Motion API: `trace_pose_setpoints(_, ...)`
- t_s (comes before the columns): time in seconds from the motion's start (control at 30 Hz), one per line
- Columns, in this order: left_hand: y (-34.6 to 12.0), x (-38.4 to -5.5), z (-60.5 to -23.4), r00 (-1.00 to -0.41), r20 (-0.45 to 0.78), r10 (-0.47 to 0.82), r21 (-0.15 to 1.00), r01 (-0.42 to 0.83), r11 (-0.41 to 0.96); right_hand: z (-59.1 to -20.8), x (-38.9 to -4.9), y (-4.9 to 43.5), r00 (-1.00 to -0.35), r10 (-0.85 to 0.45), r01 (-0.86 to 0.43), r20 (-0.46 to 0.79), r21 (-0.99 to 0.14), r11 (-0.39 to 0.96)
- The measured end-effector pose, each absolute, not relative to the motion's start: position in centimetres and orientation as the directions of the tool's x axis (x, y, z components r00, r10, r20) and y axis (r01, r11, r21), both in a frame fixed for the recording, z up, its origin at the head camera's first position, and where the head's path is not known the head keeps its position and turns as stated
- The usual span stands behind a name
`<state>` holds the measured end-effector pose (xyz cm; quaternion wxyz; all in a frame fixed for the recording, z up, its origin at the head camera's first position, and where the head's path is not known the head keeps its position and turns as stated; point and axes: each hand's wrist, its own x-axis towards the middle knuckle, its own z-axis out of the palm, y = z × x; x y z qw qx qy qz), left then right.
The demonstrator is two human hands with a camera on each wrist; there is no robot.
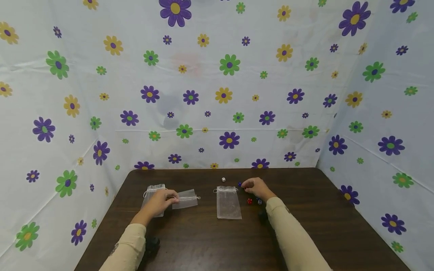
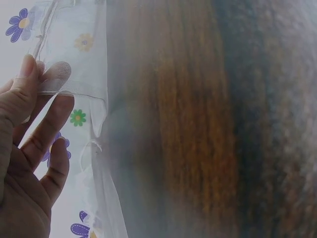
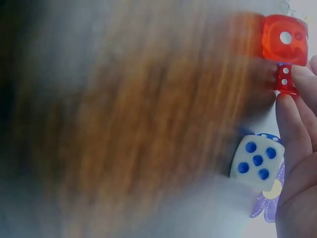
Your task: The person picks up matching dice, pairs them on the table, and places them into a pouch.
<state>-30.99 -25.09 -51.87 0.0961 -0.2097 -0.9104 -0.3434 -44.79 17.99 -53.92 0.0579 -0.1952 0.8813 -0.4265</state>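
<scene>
My left hand [image 1: 161, 201] pinches the edge of a small sheer white drawstring bag [image 1: 187, 199] between thumb and fingers. In the left wrist view the thin mesh [image 2: 62, 74] shows a fingertip through it. Partly beneath that hand lies another sheer pouch [image 1: 149, 194]. With thumb and fingertip, my right hand [image 1: 257, 188] holds a small red die [image 3: 286, 79] with white dots. Beside those fingers are a blue die [image 1: 239, 184], a larger red die [image 1: 249, 201] and a white die with blue dots [image 3: 257, 159].
Between the hands a third sheer drawstring bag [image 1: 228, 205] lies flat on the dark wooden table [image 1: 217, 244]. A white die [image 1: 223, 179] sits near the back edge. Flower-printed white sheeting [image 1: 203, 82] surrounds the table at the back and sides.
</scene>
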Motion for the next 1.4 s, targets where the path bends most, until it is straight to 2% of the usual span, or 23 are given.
trace_pose_setpoints(0.33,-25.0,-31.1,-51.9,-0.897,0.315,0.310,0.577,0.440,0.688,-53.4,-44.8,18.1,-0.909,-0.414,-0.295,0.039,-0.763,0.576)
trace_pose_setpoints(0.77,-25.5,-31.1,-52.2,-0.896,0.317,0.310,0.561,0.441,0.701,-50.8,-43.7,18.2,-0.904,-0.424,-0.311,0.056,-0.768,0.561)
trace_pose_setpoints(1.27,-25.5,-31.0,-52.6,-0.890,0.332,0.312,0.553,0.452,0.700,-52.1,-42.1,19.9,-0.750,-0.654,-0.348,-0.101,-0.781,0.519)
trace_pose_setpoints(1.4,-25.5,-31.1,-52.5,-0.888,0.329,0.321,0.557,0.457,0.693,-52.1,-41.8,19.9,-0.739,-0.666,-0.367,-0.101,-0.768,0.525)
